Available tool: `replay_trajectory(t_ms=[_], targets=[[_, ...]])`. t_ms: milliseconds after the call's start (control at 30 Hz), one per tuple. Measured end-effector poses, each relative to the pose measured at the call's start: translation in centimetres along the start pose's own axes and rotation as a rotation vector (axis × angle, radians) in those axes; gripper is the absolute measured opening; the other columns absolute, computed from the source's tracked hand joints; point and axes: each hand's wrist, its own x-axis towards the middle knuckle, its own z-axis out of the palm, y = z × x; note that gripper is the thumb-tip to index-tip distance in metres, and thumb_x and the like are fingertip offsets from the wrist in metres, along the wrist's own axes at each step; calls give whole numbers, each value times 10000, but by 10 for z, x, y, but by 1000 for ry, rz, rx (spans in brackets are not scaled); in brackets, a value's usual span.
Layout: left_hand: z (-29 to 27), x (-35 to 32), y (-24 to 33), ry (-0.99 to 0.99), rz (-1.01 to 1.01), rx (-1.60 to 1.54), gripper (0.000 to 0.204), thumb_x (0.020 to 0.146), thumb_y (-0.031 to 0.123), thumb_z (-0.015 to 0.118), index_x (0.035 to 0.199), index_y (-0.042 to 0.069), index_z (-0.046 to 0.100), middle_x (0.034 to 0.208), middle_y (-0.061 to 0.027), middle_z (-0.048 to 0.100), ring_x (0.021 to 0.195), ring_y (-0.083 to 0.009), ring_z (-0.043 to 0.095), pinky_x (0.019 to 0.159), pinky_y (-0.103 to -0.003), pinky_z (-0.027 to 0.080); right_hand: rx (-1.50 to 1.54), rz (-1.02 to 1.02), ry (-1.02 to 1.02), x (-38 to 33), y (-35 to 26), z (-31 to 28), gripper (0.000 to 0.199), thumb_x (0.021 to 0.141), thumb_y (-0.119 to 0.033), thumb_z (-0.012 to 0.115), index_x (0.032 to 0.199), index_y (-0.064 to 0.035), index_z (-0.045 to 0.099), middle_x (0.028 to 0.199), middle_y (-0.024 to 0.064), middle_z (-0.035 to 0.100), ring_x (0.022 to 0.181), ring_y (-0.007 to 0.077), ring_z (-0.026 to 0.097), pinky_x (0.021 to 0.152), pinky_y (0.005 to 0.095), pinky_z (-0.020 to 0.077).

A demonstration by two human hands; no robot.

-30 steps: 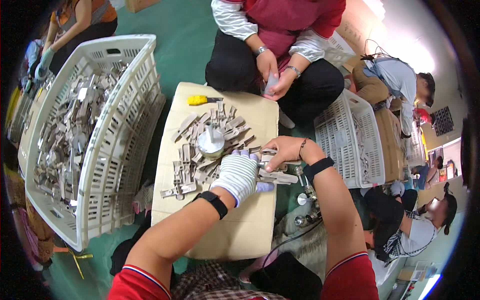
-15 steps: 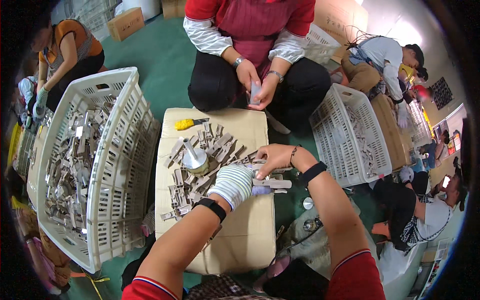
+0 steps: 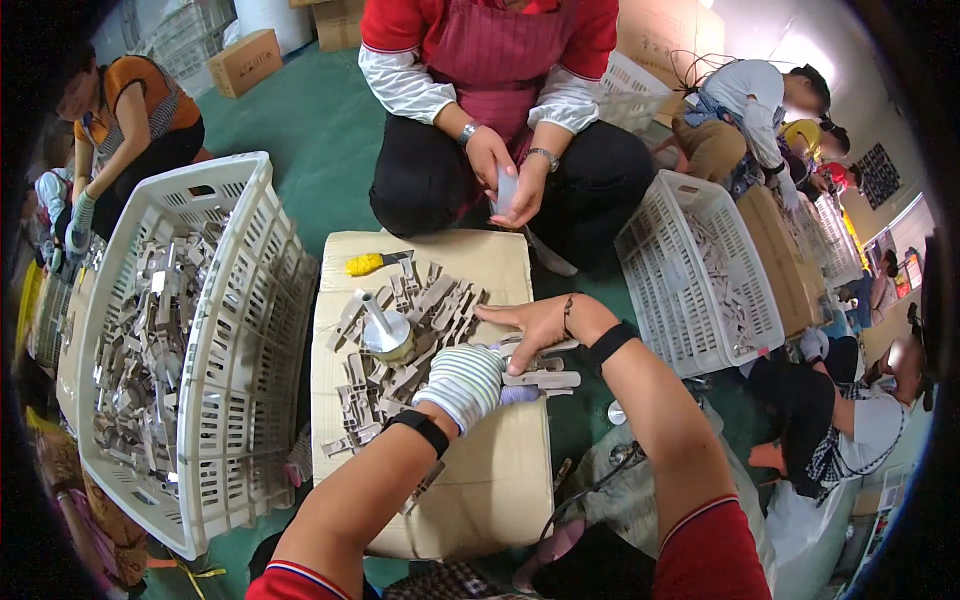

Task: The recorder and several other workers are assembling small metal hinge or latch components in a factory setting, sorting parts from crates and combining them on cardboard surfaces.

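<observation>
Since the earlier frame both hands have slid a little toward the near right corner of the board, and the view has tipped so the person sitting opposite fills more of the top. Held between the two hands is a flat grey part (image 3: 542, 379), long and pale, with blunt ends jutting out to the right past the board's edge. The left hand (image 3: 468, 380), in a striped knit glove with a black wrist strap, is closed around the part's left end. The right hand (image 3: 536, 322), bare with a black wristband, lies over the part from above with its fingers spread flat and pointing left; whether it grips or merely presses I cannot tell.

Just left of the hands lies a loose heap of similar grey pieces (image 3: 400, 345), angular and matte, piled around a shiny metal cone-shaped tool (image 3: 385, 330) standing upright. A yellow-handled cutter (image 3: 372, 262) rests at the far edge. All of it sits on a tan cardboard-covered board (image 3: 480, 490).

To the left stands a white slotted plastic crate (image 3: 235, 330) full of grey pieces; another white crate (image 3: 690, 270) stands on the right. Across the board a person in red top and apron holds a small pale piece in both hands (image 3: 507, 185).
</observation>
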Motion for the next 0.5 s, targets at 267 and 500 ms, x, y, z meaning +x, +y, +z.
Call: replay_trajectory(t_ms=[267, 500], targets=[[11, 14, -8, 48, 68, -48, 707, 701, 720, 461, 864, 52, 623, 697, -176, 610, 663, -355, 597, 595, -411, 471, 189, -113, 97, -2, 5, 3, 1048, 593, -167, 766, 1412, -71, 119, 1411, 149, 291, 1271, 207, 321, 1045, 280, 243], [-33, 6, -4, -211, -97, 50, 658, 742, 673, 450, 1133, 153, 547, 831, -155, 645, 750, -330, 617, 695, -389, 478, -154, -143, 557, -52, -30, 25, 727, 640, -290, 742, 1255, -59, 431, 1211, 142, 498, 1161, 263, 453, 1037, 403, 263]])
